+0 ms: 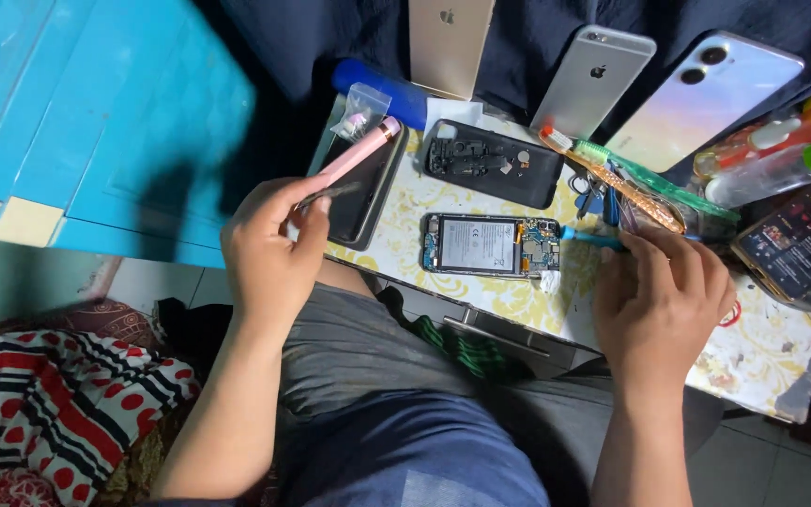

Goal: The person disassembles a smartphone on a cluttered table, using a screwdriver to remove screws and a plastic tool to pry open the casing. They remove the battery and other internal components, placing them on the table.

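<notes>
The left hand [269,249] is hovering at the near left edge of the worktop [762,352], its thumb and forefinger pinching a thin dark strip-like part [330,194]; the motion blur is preventing a firm identification of that part. The grip here is closing to a fine pinch, with the remaining fingers curling in.

The right hand [659,300] is resting on the worktop to the right, fingers wrapping around a blue-handled tool [593,239] whose tip is pointing left toward the opened phone [490,246]. That grip is closing fully on the handle.

The opened phone is lying flat at the middle of the worktop, back removed, battery and circuit board facing up, between the two hands and just beside the tool tip.

A pink pen-shaped tool [359,155] is lying across a dark phone body [363,192] at the left. A black rear housing [492,161] is sitting just beyond the opened phone. Three phones are leaning face-down along the far side: gold [450,42], silver [593,83] and pale iridescent [706,99]. Toothbrushes [631,183] and bottles [781,155] are crowding the right.
</notes>
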